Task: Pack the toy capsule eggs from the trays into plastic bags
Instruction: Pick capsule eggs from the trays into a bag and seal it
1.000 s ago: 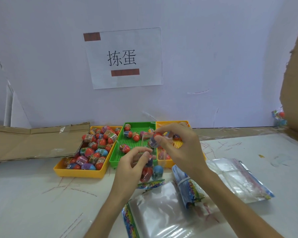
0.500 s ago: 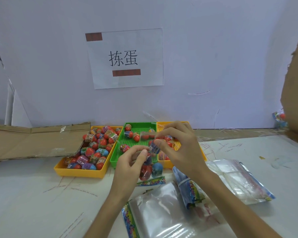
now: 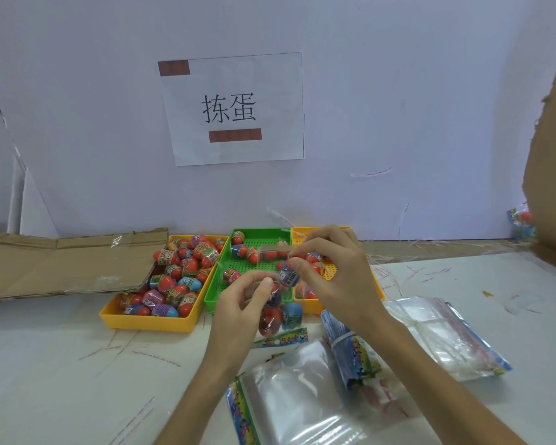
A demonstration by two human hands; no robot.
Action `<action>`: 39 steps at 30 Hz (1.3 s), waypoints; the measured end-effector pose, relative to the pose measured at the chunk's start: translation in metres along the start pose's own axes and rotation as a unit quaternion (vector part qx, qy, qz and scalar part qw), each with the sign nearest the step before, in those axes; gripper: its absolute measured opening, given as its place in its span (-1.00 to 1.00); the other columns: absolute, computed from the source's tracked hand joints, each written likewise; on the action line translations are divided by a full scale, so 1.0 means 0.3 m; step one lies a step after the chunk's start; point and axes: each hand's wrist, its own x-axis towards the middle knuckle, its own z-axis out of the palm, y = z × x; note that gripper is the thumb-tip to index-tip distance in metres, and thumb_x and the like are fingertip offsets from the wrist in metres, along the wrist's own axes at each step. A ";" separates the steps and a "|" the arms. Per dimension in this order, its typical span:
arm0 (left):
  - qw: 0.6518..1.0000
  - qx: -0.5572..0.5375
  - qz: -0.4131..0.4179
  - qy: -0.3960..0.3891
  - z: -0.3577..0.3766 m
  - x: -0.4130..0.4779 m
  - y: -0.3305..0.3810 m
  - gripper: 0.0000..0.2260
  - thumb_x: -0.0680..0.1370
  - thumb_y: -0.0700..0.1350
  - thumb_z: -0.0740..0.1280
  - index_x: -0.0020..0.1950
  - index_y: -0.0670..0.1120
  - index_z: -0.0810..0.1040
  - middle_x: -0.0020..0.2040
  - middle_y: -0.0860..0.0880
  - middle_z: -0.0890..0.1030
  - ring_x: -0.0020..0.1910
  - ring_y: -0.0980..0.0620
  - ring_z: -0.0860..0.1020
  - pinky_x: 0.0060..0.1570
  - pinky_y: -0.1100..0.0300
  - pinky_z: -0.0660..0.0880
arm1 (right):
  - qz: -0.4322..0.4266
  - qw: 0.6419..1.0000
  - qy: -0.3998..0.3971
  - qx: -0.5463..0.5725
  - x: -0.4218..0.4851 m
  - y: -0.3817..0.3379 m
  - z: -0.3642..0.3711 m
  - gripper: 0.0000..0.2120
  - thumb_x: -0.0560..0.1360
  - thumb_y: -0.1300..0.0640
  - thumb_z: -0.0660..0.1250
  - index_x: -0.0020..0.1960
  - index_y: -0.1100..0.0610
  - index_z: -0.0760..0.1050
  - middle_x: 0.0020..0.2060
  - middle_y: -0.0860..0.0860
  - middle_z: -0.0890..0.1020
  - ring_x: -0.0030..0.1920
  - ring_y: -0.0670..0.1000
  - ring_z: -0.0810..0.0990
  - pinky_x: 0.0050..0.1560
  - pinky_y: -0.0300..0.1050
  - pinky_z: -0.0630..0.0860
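The desk point(image 3: 61, 364) carries three trays point(image 3: 148, 323) side by side, far from the person, with loose eggs point(image 3: 190, 265) in them. Flat bags point(image 3: 302, 409) lie near. In front of the green tray point(image 3: 254, 267) one bag point(image 3: 272, 316) hangs from the left hand point(image 3: 238, 313), whose grip pinches its mouth; a few eggs sit inside. The right hand point(image 3: 337, 284) has its grip clamped on a blue egg point(image 3: 288, 276) just up and right of that mouth. The egg's long axis tilts down-left toward it, so a short push should drop it in.
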 end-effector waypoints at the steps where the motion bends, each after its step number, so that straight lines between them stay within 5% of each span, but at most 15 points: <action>1: 1.000 0.001 -0.001 0.000 0.000 0.000 0.001 -0.85 0.65 -0.08 0.31 0.04 0.10 0.66 -0.06 0.14 0.71 -0.02 0.13 0.68 -0.08 0.13 0.64 | 0.002 1.000 0.001 -0.001 0.000 -0.001 0.000 -0.90 0.49 0.00 0.46 -0.05 0.00 0.69 -0.04 -0.10 0.57 0.09 -0.03 0.48 0.13 0.23 0.44; 8: 1.000 -0.014 -0.006 -0.005 0.001 0.000 0.006 -0.79 0.57 0.08 0.29 0.09 0.06 0.66 -0.01 0.04 0.73 0.03 0.03 0.69 0.02 -0.04 0.66 | 0.014 1.000 0.008 -0.003 0.000 -0.004 -0.001 -0.86 0.49 -0.04 0.42 -0.06 0.01 0.69 -0.05 -0.11 0.57 0.08 -0.04 0.47 0.13 0.21 0.45; 18: 0.999 -0.033 -0.013 0.007 -0.001 0.001 0.008 -0.78 0.53 0.14 0.27 0.01 0.14 0.68 -0.04 0.11 0.72 -0.02 0.05 0.69 -0.14 0.18 0.64 | 0.033 0.999 0.011 -0.006 0.000 0.015 0.004 -0.92 0.56 0.12 0.42 0.01 0.03 0.70 -0.01 -0.11 0.58 0.10 -0.03 0.46 0.16 0.19 0.44; 22: 0.999 -0.034 -0.025 0.013 -0.005 0.006 0.007 -0.80 0.65 0.00 0.27 -0.01 0.18 0.69 -0.02 0.09 0.72 0.01 0.03 0.69 -0.15 0.16 0.63 | 0.035 0.999 0.012 0.024 0.001 0.008 -0.003 -0.77 0.58 0.10 0.38 0.24 0.02 0.59 0.09 -0.09 0.53 0.10 -0.08 0.52 0.12 -0.16 0.49; 25: 0.998 -0.047 -0.045 0.024 -0.005 0.007 0.020 -0.75 0.69 -0.02 0.23 -0.02 0.17 0.70 -0.04 0.08 0.72 -0.05 0.03 0.70 -0.28 0.26 0.58 | 0.123 0.982 -0.029 0.143 -0.001 -0.003 -0.002 -0.64 0.60 0.05 0.38 0.37 -0.05 0.44 0.15 -0.12 0.54 0.03 -0.14 0.59 -0.07 -0.36 0.52; 30: 0.991 -0.091 -0.093 0.035 -0.009 0.014 0.022 -0.73 0.70 0.03 0.19 0.03 0.11 0.70 -0.02 -0.03 0.73 -0.04 -0.10 0.70 -0.24 0.09 0.59 | 0.233 0.928 -0.200 0.211 0.006 0.006 0.000 -0.66 0.57 -0.11 0.37 0.31 -0.09 0.47 0.09 -0.10 0.61 0.06 -0.07 0.66 0.09 0.05 0.64; 36: 0.985 -0.138 -0.104 0.022 -0.010 0.012 0.031 -0.72 0.59 0.13 0.24 0.12 0.11 0.70 0.06 -0.04 0.73 0.00 -0.09 0.70 -0.24 0.12 0.62 | 0.197 0.943 -0.211 0.164 -0.009 0.008 0.023 -0.87 0.57 -0.05 0.40 0.08 -0.06 0.62 -0.08 -0.12 0.68 -0.03 0.03 0.67 0.03 0.04 0.61; 39: 0.978 -0.171 -0.117 -0.037 -0.011 0.014 0.022 -0.55 0.45 0.12 0.41 0.33 0.05 0.60 0.16 -0.04 0.71 0.12 -0.06 0.69 0.03 -0.06 0.66 | 0.199 0.942 -0.194 0.189 -0.008 0.010 0.021 -0.89 0.58 0.00 0.40 0.06 -0.01 0.64 -0.11 -0.08 0.70 -0.05 0.01 0.68 -0.02 -0.05 0.61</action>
